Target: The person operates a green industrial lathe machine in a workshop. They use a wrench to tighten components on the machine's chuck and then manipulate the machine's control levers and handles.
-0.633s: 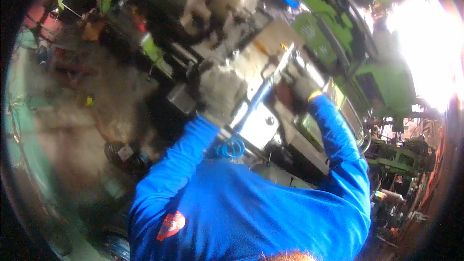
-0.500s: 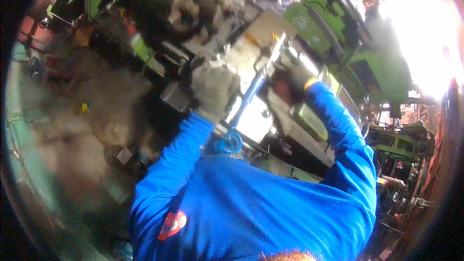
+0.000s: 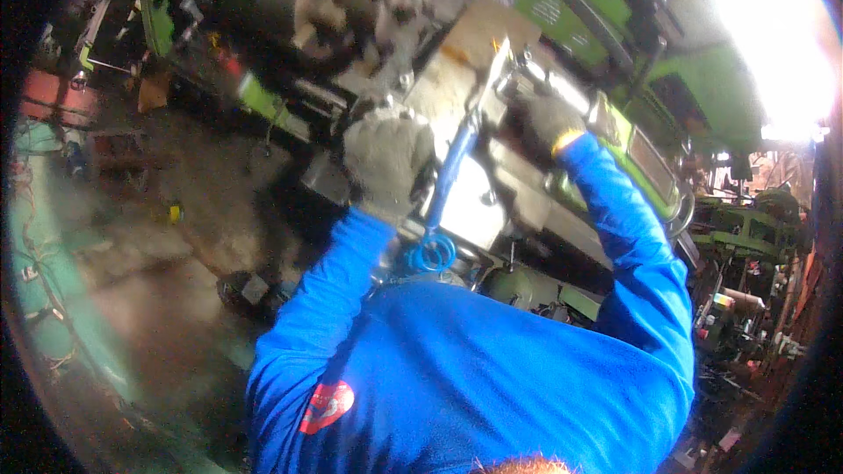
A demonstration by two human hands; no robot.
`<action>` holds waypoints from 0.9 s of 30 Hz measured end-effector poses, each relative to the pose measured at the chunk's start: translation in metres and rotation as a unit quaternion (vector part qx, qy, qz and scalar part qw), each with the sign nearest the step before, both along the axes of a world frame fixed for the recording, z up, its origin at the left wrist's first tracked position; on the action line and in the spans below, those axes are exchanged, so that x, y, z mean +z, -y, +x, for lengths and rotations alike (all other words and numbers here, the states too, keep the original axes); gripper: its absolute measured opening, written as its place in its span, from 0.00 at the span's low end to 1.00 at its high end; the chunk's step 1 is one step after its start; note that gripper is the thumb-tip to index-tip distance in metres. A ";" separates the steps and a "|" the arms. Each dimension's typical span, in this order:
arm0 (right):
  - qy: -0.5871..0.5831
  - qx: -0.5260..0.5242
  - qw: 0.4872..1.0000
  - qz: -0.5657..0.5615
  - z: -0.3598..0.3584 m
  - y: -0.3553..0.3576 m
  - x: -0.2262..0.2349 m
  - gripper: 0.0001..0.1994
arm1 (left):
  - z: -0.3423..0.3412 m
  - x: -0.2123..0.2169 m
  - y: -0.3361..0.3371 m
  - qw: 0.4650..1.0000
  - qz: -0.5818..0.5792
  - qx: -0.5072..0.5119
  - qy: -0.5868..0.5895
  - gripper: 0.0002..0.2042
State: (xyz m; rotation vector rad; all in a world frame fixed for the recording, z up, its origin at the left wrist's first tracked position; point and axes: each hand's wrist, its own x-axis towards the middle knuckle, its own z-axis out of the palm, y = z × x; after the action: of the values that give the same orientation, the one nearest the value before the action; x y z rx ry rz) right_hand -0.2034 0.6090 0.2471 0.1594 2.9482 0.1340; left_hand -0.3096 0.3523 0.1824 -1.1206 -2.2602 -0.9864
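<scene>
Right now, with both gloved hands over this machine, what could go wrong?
The coiled blue tubing shows right by the edge of the blue fabric shirt, so it might snag.

The long blue tool with a silvery tip runs between the grey-gloved left hand and the grey-gloved right hand; a sideways move could knock it.

The left hand is near a blocky grey metal part, so bumped knuckles seem possible.
</scene>
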 end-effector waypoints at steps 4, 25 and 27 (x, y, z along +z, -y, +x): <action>0.095 -0.018 0.995 0.002 -0.025 -0.013 -0.005 0.27 | 0.003 -0.010 0.010 0.999 -0.029 -0.014 0.001 0.08; 0.108 -0.085 0.987 -0.083 0.002 0.051 -0.011 0.14 | -0.001 -0.006 0.012 0.994 -0.103 -0.011 0.045 0.10; 0.035 -0.084 0.986 -0.141 0.003 0.036 -0.044 0.13 | 0.000 0.002 0.012 0.987 -0.136 -0.020 0.079 0.10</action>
State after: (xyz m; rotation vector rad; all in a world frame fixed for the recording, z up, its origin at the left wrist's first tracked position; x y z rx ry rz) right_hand -0.2006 0.5735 0.2030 0.3530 2.8273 -0.2933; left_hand -0.3097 0.3406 0.1848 -1.2407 -2.5705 -0.8239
